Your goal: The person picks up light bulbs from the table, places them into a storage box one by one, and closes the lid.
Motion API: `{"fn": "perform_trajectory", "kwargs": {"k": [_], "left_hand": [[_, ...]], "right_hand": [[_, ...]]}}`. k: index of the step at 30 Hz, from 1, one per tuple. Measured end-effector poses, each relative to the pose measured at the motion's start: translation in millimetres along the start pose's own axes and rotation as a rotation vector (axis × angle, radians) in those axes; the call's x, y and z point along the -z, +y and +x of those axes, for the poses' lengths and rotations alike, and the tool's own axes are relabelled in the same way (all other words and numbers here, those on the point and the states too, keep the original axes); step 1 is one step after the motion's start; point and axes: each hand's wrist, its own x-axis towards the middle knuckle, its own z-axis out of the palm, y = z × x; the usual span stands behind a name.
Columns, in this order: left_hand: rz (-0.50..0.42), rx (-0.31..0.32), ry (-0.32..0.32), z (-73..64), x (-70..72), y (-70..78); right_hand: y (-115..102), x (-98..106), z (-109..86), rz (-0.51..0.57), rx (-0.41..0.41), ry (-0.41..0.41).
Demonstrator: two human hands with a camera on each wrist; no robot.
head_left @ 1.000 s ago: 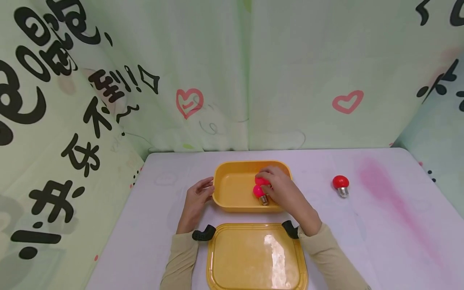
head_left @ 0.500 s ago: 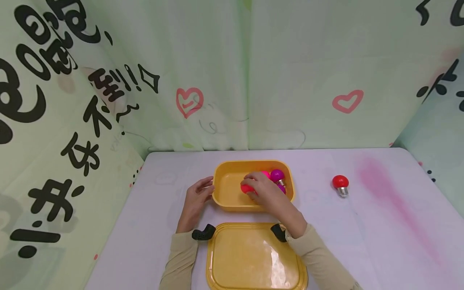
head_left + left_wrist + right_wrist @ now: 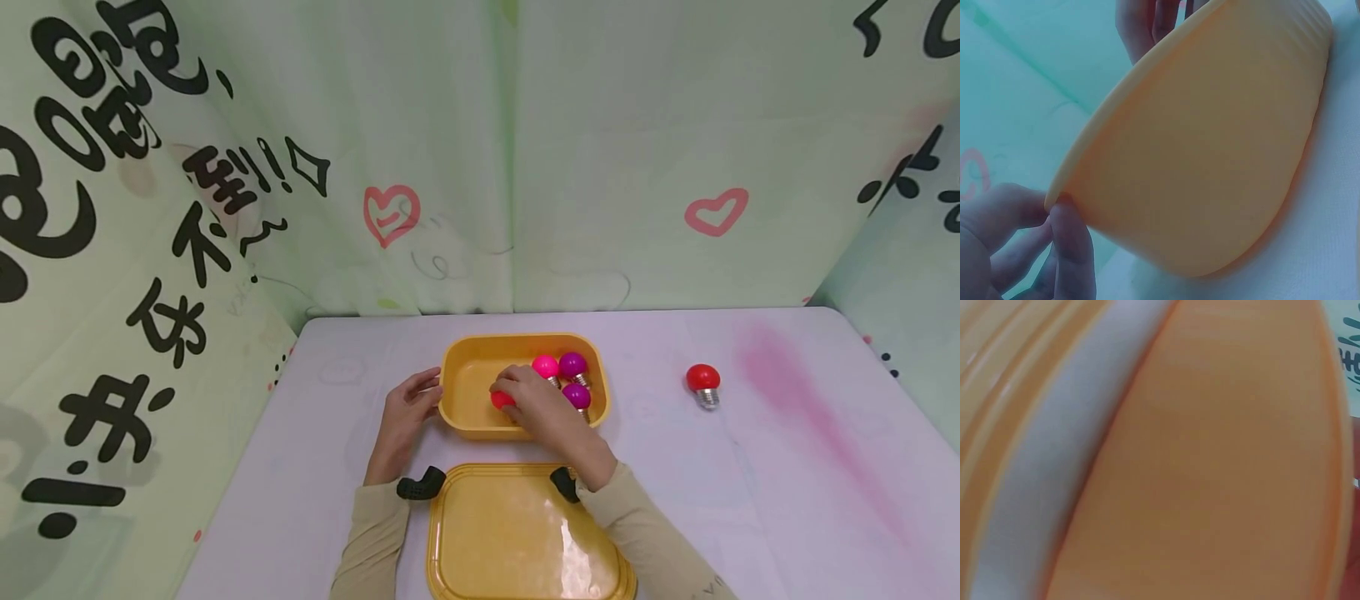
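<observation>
A yellow plastic box (image 3: 471,379) stands on the table, its inside facing up. My left hand (image 3: 405,417) pinches its rim at the left end; in the left wrist view thumb and finger meet at the rim of the box (image 3: 1204,150). Inside the box, my right hand (image 3: 543,408) holds a red light bulb (image 3: 502,400), whose base is hidden by the fingers. To the right of that hand lie a pink bulb (image 3: 545,365), a purple bulb (image 3: 573,365) and a second purple bulb (image 3: 577,395). The right wrist view mostly shows the box's outer wall (image 3: 1210,456).
A yellow lid (image 3: 525,533) lies flat in front of the box, under the right wrist. Another red bulb (image 3: 703,379) rests on the table (image 3: 795,500) off to the right. Cloth walls (image 3: 600,150) with writing and hearts enclose the back and sides.
My right hand has moved left inside the box with the red bulb, uncovering the pink and purple bulbs at the right end. My left hand has stayed on the rim.
</observation>
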Motion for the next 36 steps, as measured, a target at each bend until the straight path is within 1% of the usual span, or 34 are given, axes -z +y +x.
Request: {"fn": "perform_trajectory", "kwargs": {"k": [7, 12, 20, 24, 28, 36], "left_hand": [[0.008, -0.005, 0.000, 0.6, 0.4, -0.1], [0.011, -0.009, 0.003, 1.2, 0.5, -0.9], [0.003, 0.002, -0.006, 0.6, 0.6, 0.5], [0.003, 0.005, -0.003, 0.2, 0.3, 0.9], [0.007, 0.002, -0.004, 0.4, 0.7, 0.1], [0.017, 0.007, 0.006, 0.2, -0.2, 0.8]], "right_hand": [[3.7, -5.8, 0.5, -0.027, 0.004, 0.005], [5.0, -8.1, 2.2, -0.021, -0.017, -0.008], [5.3, -8.9, 3.9, -0.022, -0.067, -0.044], [5.4, -9.3, 4.3, -0.020, -0.077, -0.049], [6.0, -9.5, 3.3, -0.017, -0.076, -0.043], [8.7, -3.0, -0.9, -0.025, -0.062, 0.007]]}}
